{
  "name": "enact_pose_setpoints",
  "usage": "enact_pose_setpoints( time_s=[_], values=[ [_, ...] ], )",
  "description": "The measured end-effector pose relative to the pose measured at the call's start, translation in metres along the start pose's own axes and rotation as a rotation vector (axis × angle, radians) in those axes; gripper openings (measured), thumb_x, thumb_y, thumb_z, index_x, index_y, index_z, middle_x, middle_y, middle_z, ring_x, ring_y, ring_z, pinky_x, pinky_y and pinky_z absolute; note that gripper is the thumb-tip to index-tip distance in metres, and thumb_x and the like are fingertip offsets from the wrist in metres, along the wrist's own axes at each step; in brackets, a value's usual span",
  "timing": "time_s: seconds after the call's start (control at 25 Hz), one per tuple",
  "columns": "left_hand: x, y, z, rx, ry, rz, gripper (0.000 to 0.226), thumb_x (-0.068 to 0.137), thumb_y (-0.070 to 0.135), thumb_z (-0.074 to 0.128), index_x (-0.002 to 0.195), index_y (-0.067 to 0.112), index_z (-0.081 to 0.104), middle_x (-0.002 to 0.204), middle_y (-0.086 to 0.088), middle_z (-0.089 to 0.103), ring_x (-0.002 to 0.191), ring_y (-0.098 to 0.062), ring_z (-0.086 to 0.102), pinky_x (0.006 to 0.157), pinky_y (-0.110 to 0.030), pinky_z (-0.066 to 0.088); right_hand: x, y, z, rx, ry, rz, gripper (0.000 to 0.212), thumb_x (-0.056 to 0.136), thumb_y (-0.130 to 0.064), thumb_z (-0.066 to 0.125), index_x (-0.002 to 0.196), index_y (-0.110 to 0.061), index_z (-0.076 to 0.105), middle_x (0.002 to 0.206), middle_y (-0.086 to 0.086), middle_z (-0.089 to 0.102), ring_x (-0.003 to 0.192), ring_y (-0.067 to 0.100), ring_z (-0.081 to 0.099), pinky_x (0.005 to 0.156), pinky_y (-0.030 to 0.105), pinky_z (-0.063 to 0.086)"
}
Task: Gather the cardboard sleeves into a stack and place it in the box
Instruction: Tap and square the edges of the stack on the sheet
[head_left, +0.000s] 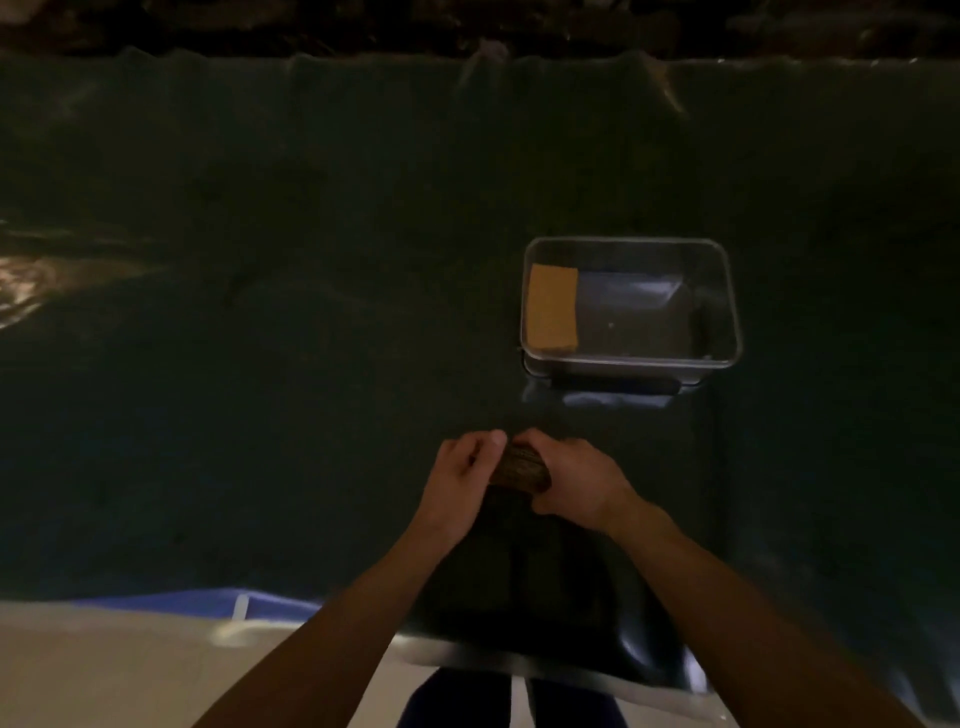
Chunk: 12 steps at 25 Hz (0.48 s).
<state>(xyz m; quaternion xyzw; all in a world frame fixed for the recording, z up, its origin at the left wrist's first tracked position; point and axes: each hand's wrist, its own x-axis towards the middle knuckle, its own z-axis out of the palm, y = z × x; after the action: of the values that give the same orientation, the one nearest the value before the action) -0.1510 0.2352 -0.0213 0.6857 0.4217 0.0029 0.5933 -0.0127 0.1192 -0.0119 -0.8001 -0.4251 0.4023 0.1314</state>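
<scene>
The stack of cardboard sleeves (521, 468) is a small brown bundle with ridged edges showing on its side. It is squeezed between two hands, low in the middle of the dark table, and most of it is hidden by fingers. The box (722, 291) is a clear see-through tub with rounded corners. It stands flat on the table, farther away and a little to the right of the stack, well apart from it. Inside the box, one flat tan cardboard sleeve (552, 306) lies against the left wall
</scene>
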Motion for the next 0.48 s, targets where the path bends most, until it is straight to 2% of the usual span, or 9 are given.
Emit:
enact_pose_setpoints(
  time_s=[0.08, 0.2, 0.36, 0.4, 0.48],
  values=[
    [0.009, -0.009, 0.007, 0.136, 0.029, 0.047, 0.024, 0.094, 0.049, 0.053, 0.102, 0.031, 0.067, 0.108, -0.002, 0.057, 0.103, -0.017, 0.058, 0.091, -0.027, 0.042, 0.003, 0.006, 0.003, -0.067, 0.037, 0.015, 0.064, 0.069, -0.037, 0.075, 0.125, -0.042, 0.044, 0.115, -0.002, 0.053, 0.110, 0.020, 0.050, 0.090, 0.041, 0.047],
    [0.018, -0.019, 0.019, 0.253, 0.119, 0.146, 0.027, 0.094, 0.045, 0.056, 0.102, 0.023, 0.069, 0.104, 0.000, 0.062, 0.101, -0.017, 0.053, 0.086, -0.026, 0.038, -0.003, 0.010, 0.004, -0.275, 0.173, 0.011, 0.064, 0.067, -0.057, 0.067, 0.126, -0.037, 0.050, 0.128, 0.000, 0.040, 0.117, 0.024, 0.038, 0.097, 0.047, 0.040],
    [0.020, -0.024, 0.030, 0.222, 0.243, 0.185, 0.034, 0.088, 0.051, 0.054, 0.100, 0.024, 0.069, 0.101, 0.006, 0.061, 0.100, -0.013, 0.052, 0.084, -0.023, 0.036, -0.014, -0.003, 0.035, -0.366, 0.364, 0.119, 0.063, 0.080, -0.049, 0.066, 0.133, -0.036, 0.034, 0.131, 0.006, 0.049, 0.118, 0.032, 0.047, 0.091, 0.056, 0.045],
    [0.019, -0.026, 0.030, 0.206, 0.251, 0.182, 0.036, 0.086, 0.055, 0.052, 0.100, 0.026, 0.068, 0.102, 0.008, 0.061, 0.100, -0.012, 0.053, 0.085, -0.023, 0.039, -0.016, -0.007, 0.044, -0.346, 0.388, 0.164, 0.062, 0.083, -0.046, 0.065, 0.134, -0.037, 0.031, 0.132, 0.007, 0.048, 0.118, 0.033, 0.047, 0.087, 0.054, 0.048],
    [0.017, -0.028, 0.031, 0.199, 0.257, 0.203, 0.033, 0.083, 0.058, 0.049, 0.097, 0.033, 0.065, 0.100, 0.012, 0.060, 0.100, -0.010, 0.053, 0.086, -0.025, 0.043, -0.015, -0.009, 0.055, -0.287, 0.420, 0.225, 0.059, 0.085, -0.046, 0.064, 0.133, -0.037, 0.030, 0.132, 0.006, 0.047, 0.116, 0.032, 0.045, 0.073, 0.044, 0.052]
  ],
)
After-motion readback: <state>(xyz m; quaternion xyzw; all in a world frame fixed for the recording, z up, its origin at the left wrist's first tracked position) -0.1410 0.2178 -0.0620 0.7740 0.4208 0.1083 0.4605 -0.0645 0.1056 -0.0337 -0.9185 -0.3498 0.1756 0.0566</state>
